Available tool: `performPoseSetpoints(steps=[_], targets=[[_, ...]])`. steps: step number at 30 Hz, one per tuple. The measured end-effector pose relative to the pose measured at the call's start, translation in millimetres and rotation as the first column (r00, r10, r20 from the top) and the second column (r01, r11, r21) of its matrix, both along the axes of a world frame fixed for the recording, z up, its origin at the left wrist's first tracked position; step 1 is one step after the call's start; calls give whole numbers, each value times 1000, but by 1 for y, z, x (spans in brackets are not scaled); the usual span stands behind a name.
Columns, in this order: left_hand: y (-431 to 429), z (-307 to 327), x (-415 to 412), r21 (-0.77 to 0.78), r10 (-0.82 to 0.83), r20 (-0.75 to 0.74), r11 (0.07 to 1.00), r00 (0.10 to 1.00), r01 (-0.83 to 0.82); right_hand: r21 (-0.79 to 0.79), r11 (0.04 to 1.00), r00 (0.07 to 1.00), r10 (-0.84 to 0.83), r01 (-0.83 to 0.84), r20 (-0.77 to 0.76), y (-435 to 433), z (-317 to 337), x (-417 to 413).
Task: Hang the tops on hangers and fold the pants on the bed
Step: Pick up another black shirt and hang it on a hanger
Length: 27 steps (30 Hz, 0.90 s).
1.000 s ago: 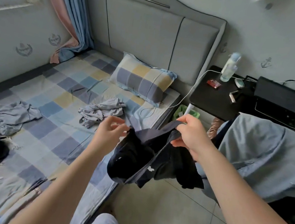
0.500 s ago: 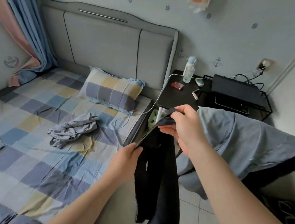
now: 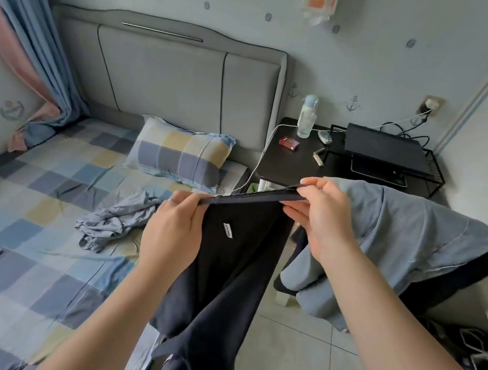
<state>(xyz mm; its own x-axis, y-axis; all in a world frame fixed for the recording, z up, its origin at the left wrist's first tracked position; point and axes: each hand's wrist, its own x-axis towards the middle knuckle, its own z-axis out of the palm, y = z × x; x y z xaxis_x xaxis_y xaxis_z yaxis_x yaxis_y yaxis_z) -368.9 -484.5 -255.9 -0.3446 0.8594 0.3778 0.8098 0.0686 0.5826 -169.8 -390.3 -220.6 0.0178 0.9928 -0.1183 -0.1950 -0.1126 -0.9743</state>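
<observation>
My left hand (image 3: 173, 231) and right hand (image 3: 322, 218) pinch the pants (image 3: 235, 262) by the waistband (image 3: 246, 200). Judged soft, light, limp: best held at its 2 ends.

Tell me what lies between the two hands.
In the head view, the waistband of the pants spans from the left hand to the right hand; both pinch it.

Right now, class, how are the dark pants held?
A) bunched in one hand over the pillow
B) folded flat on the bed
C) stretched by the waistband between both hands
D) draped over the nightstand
C: the left hand and the right hand each pinch one end of the waistband of the dark pants.
</observation>
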Motion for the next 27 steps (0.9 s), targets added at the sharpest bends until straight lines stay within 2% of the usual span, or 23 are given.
performPoseSetpoints(steps=[2, 4, 7, 10, 14, 17, 22, 27], targets=[[0, 6, -1, -42, 5, 13, 999, 1000, -4, -33, 999, 998, 38, -40, -56, 2, -5, -4], [2, 12, -3, -125, -8, 234, 991, 972, 38, -24, 993, 987, 116, -119, -109, 2, -9, -6], [4, 17, -6, -135, 18, 579, 988, 815, 75, -11, 977, 974, 212, -213, -77, -3, -13, -9], [3, 19, -6, -128, 81, 778, 991, 623, 30, 12, 943, 942, 332, -333, 39, -15, -20, -12], [3, 32, 1, -76, 60, 885, 997, 461, 17, 71, 838, 825, 512, -541, 241, -37, -39, -18], [6, 42, 7, -9, -7, 916, 999, 401, 37, 54, 773, 736, 577, -632, 354, -53, -59, -29], [6, 58, 24, 30, -49, 933, 998, 357, 59, 42, 791, 651, 470, -610, 596, -59, -89, -39], [3, 68, 19, 40, -50, 945, 998, 324, 39, -93, 810, 507, 447, -579, 737, -50, -134, -16]])
